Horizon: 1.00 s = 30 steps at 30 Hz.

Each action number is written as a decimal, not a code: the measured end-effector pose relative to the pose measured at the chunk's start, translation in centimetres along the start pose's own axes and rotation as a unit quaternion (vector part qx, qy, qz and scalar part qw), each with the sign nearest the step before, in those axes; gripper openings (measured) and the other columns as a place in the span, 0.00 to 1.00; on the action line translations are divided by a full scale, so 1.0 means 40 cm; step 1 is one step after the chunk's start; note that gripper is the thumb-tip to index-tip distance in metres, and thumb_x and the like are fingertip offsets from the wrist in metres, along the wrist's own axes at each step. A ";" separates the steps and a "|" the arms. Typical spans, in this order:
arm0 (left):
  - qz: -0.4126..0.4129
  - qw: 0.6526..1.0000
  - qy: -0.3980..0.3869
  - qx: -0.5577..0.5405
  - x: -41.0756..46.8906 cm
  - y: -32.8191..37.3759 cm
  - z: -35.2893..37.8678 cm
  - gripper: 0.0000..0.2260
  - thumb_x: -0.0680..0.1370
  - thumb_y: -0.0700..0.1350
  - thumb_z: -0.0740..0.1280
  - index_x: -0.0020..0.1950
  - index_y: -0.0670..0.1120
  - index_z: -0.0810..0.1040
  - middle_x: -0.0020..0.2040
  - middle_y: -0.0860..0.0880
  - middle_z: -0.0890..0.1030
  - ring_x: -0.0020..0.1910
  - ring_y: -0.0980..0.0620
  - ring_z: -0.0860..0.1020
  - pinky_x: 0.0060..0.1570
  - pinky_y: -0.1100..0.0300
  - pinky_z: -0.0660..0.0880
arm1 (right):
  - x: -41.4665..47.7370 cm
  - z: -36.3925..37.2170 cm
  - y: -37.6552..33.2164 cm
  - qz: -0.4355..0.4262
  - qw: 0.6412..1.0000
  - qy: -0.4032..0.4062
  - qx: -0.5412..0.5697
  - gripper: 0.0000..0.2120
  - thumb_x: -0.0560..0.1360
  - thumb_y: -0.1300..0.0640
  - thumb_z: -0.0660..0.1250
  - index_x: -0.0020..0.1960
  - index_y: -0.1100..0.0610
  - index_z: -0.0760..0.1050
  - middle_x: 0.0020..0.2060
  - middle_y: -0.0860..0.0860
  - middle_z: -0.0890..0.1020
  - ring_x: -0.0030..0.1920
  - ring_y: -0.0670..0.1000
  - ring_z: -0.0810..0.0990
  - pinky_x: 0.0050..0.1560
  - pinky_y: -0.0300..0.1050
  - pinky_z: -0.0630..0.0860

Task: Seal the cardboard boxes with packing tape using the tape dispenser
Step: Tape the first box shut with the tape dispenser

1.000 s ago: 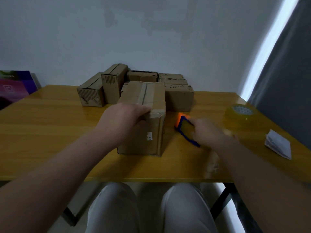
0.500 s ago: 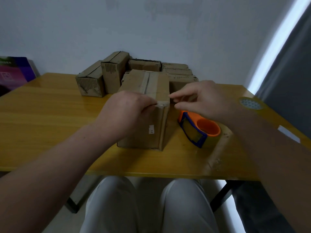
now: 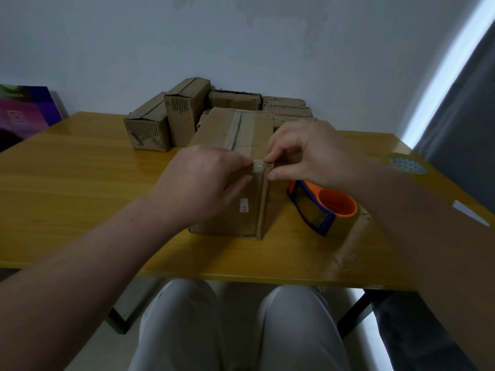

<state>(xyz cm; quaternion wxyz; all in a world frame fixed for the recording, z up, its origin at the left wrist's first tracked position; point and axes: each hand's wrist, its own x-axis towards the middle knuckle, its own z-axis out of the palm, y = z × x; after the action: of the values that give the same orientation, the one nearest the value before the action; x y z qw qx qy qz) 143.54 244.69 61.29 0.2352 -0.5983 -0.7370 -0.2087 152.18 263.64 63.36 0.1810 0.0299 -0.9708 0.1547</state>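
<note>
Now my left hand [image 3: 203, 183] grips the near top edge of the box [image 3: 249, 218], fingers curled over it, while my right hand [image 3: 308, 153] pinches the tape [image 3: 258, 166] end at that same edge. Just right of the box, the tape dispenser [image 3: 324, 207] lies on the table [image 3: 80, 183], apart from both hands.

Your right hand [image 3: 313, 153] has let go of the tape dispenser [image 3: 324, 210], now lying alone on the worktop [image 3: 80, 183], and comes up to the box [image 3: 235, 129], fingers [image 3: 278, 145] pinching the tape end [image 3: 258, 164] beside your left hand [image 3: 198, 188].
</note>
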 end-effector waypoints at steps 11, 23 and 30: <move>-0.079 0.995 0.059 0.026 -0.021 -0.018 0.021 0.22 0.68 0.45 0.74 0.61 0.44 0.77 0.52 0.44 0.83 0.50 0.43 0.81 0.57 0.47 0.71 | -0.020 0.079 -0.005 -0.003 0.990 0.139 0.022 0.15 0.68 0.48 0.73 0.53 0.50 0.82 0.42 0.46 0.80 0.44 0.46 0.71 0.41 0.38 0.67; -0.351 0.842 0.238 -0.335 -0.048 -0.045 -0.003 0.33 0.71 0.43 0.73 0.73 0.50 0.64 0.69 0.56 0.71 0.64 0.60 0.71 0.61 0.57 0.74 | 0.025 0.042 -0.071 -0.006 0.941 0.321 0.104 0.04 0.74 0.57 0.71 0.42 0.57 0.82 0.36 0.48 0.79 0.38 0.45 0.76 0.39 0.35 0.74; -0.312 0.894 0.219 -0.236 0.024 -0.057 -0.065 0.28 0.75 0.49 0.69 0.74 0.49 0.65 0.68 0.53 0.73 0.64 0.61 0.69 0.64 0.60 0.68 | 0.061 -0.004 -0.096 0.063 0.909 0.397 0.107 0.11 0.75 0.50 0.67 0.40 0.56 0.81 0.34 0.47 0.80 0.37 0.47 0.79 0.39 0.52 0.78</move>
<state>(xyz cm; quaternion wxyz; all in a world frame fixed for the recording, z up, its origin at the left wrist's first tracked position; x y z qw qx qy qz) 141.41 243.47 63.87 0.1655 -0.3150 -0.7448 -0.5644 150.40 260.05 65.49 0.5371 -0.0763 -0.7961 0.2681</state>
